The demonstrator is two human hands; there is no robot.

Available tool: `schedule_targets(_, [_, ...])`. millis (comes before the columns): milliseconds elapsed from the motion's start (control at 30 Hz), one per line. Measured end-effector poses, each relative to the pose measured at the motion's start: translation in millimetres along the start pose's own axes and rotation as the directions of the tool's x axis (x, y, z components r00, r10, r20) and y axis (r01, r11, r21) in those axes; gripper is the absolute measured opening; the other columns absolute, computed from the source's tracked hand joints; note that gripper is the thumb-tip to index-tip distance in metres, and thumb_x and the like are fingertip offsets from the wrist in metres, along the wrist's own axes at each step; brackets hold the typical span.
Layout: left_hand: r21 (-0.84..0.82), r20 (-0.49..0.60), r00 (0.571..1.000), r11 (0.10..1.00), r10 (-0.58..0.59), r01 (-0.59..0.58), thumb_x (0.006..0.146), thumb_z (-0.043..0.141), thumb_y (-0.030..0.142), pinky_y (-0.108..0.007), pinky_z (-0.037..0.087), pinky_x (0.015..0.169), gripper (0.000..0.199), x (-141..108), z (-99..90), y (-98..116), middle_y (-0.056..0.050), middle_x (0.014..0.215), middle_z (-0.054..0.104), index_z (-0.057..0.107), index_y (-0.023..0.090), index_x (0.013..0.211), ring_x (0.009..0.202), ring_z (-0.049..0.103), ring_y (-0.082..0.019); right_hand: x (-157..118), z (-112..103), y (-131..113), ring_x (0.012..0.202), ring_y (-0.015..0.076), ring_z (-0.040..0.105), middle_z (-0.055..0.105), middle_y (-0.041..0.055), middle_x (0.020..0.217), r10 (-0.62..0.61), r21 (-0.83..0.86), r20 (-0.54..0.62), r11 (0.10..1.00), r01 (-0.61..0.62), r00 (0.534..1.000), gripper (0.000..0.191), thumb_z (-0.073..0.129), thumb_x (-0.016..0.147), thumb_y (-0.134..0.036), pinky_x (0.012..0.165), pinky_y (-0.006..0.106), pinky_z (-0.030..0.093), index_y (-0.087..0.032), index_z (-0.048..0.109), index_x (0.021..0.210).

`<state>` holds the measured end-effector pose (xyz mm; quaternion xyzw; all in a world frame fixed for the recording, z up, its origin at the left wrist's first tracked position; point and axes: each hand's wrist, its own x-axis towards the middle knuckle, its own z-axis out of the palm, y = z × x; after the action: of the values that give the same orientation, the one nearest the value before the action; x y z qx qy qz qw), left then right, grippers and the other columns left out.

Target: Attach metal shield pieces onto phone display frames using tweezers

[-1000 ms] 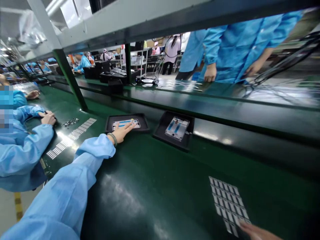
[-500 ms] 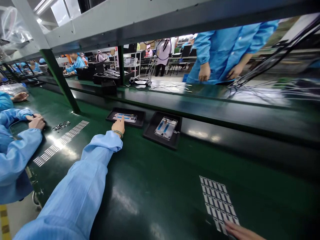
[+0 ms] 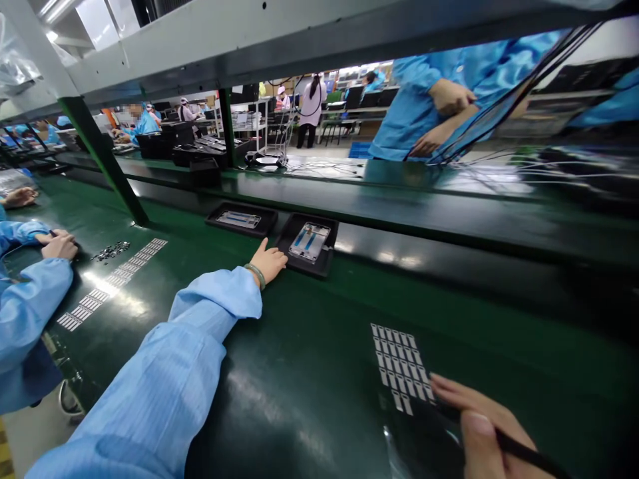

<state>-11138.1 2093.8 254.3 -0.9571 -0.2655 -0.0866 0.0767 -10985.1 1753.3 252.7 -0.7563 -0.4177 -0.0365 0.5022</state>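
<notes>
My left hand (image 3: 270, 261), in a blue sleeve with a green bangle at the wrist, reaches to the near left edge of a black tray (image 3: 319, 267). Its fingers are apart and hold nothing; whether they touch the tray I cannot tell. A silver phone frame (image 3: 309, 241) with blue strips lies in that tray. Behind the hand, another black tray (image 3: 214, 218) carries a similar phone frame (image 3: 239, 219). At the lower right my right hand (image 3: 492, 426) grips a slim black tool (image 3: 522, 447), tweezers-like, beside a sheet of small silver-grey labels (image 3: 399, 359).
A co-worker's hands (image 3: 60, 245) rest at the left, near a pile of small black parts (image 3: 110, 251) and a strip of labels (image 3: 112, 283). A green post (image 3: 102, 159) and a raised ledge (image 3: 349, 206) bound the bench. Another person stands beyond, near cables.
My left hand has moved right, from the left phone frame to the right tray's edge, and its fingers have spread. My right hand has come further into view with the black tool.
</notes>
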Motion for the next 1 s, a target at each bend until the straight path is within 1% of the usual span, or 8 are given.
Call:
schedule_targets(100, [0.022, -0.03, 0.999, 1.0, 0.018, -0.018, 0.091, 0.045, 0.019, -0.057, 0.014, 0.109, 0.018, -1, -9.9, 8, -0.008, 0.096, 0.068, 0.061, 0.015, 0.095, 0.1, 0.06, -0.02, 6, -2, 6, 0.091, 0.0283, 0.063, 0.062, 0.0092, 0.105, 0.141, 0.115, -0.071, 0.984, -0.133, 0.987, 0.04, 0.033, 0.087, -0.056, 0.09, 0.056, 0.046, -0.026, 0.06, 0.085])
schedule_targets(200, [0.018, -0.073, 0.995, 0.998, 0.062, -0.061, 0.092, 0.043, 0.022, -0.059, 0.009, 0.11, 0.019, -26, -30.0, 23, -0.009, 0.098, 0.067, 0.061, 0.015, 0.096, 0.098, 0.061, -0.021, 14, -1, 11, 0.067, 0.022, 0.064, 0.063, 0.0081, 0.09, 0.384, 0.345, -0.075, 0.876, -0.338, 0.92, 0.048, 0.032, 0.086, -0.062, 0.071, 0.05, 0.054, -0.021, 0.056, 0.092])
schedule_targets(400, [-0.182, -0.003, 0.949, 0.933, 0.316, -0.311, 0.08, 0.06, 0.027, -0.06, 0.011, 0.109, 0.012, -118, -66.9, 61, -0.016, 0.144, 0.033, 0.061, 0.017, 0.087, 0.137, 0.023, -0.032, 17, 3, 13, 0.076, 0.0177, 0.067, 0.066, 0.0026, 0.08, 0.465, 0.61, 0.074, 0.679, -0.409, 0.882, 0.038, 0.068, 0.071, -0.049, 0.071, 0.035, 0.059, -0.019, 0.056, 0.09])
schedule_targets(500, [-0.337, 0.09, 0.907, 0.87, 0.411, -0.36, 0.078, 0.059, 0.026, -0.058, 0.013, 0.109, 0.012, -157, -79.4, 76, -0.019, 0.145, 0.03, 0.06, 0.016, 0.084, 0.136, 0.025, -0.03, 14, 2, 8, 0.08, 0.0182, 0.068, 0.067, 0.0034, 0.084, 0.471, 0.613, 0.192, 0.627, -0.48, 0.861, 0.039, 0.074, 0.066, -0.045, 0.072, 0.033, 0.06, -0.018, 0.057, 0.089])
schedule_targets(633, [-0.386, 0.15, 0.884, 0.85, 0.442, -0.36, 0.081, 0.054, 0.029, -0.057, 0.007, 0.111, 0.01, -198, -100.6, 98, -0.01, 0.142, 0.04, 0.06, 0.021, 0.081, 0.134, 0.032, -0.025, 8, -3, 0, 0.07, 0.0175, 0.068, 0.067, 0.0038, 0.077, 0.503, 0.51, 0.256, 0.655, -0.558, 0.825, 0.039, 0.075, 0.065, -0.043, 0.063, 0.028, 0.061, -0.016, 0.058, 0.087])
schedule_targets(833, [-0.471, 0.079, 0.818, 0.745, 0.569, -0.472, 0.083, 0.056, 0.036, -0.053, 0.01, 0.114, 0.019, -252, -121.4, 138, -0.003, 0.132, 0.053, 0.06, 0.024, 0.07, 0.118, 0.05, -0.021, 1, -4, -8, 0.059, 0.0155, 0.067, 0.066, 0.0032, 0.071, 0.509, 0.381, 0.331, 0.698, -0.606, 0.794, 0.039, 0.074, 0.066, -0.042, 0.055, 0.025, 0.059, -0.014, 0.057, 0.087])
schedule_targets(933, [-0.516, 0.01, 0.775, 0.668, 0.631, -0.537, 0.091, 0.046, 0.029, -0.042, 0.014, 0.116, 0.027, -257, -129.2, 148, 0.004, 0.117, 0.063, 0.06, 0.025, 0.068, 0.097, 0.061, -0.011, -1, -1, -7, 0.057, 0.0139, 0.066, 0.066, 0.0023, 0.07, 0.496, 0.386, 0.323, 0.708, -0.591, 0.806, 0.038, 0.073, 0.067, -0.044, 0.053, 0.023, 0.058, -0.015, 0.057, 0.086])
schedule_targets(1000, [-0.559, 0.027, 0.767, 0.646, 0.641, -0.52, 0.091, 0.046, 0.033, -0.037, 0.027, 0.112, 0.021, -240, -135.5, 150, 0.003, 0.119, 0.062, 0.062, 0.027, 0.081, 0.094, 0.061, -0.01, -1, 1, -7, 0.055, 0.0132, 0.066, 0.065, 0.0013, 0.068, 0.491, 0.404, 0.286, 0.718, -0.568, 0.823, 0.038, 0.071, 0.068, -0.046, 0.052, 0.022, 0.057, -0.015, 0.056, 0.085])
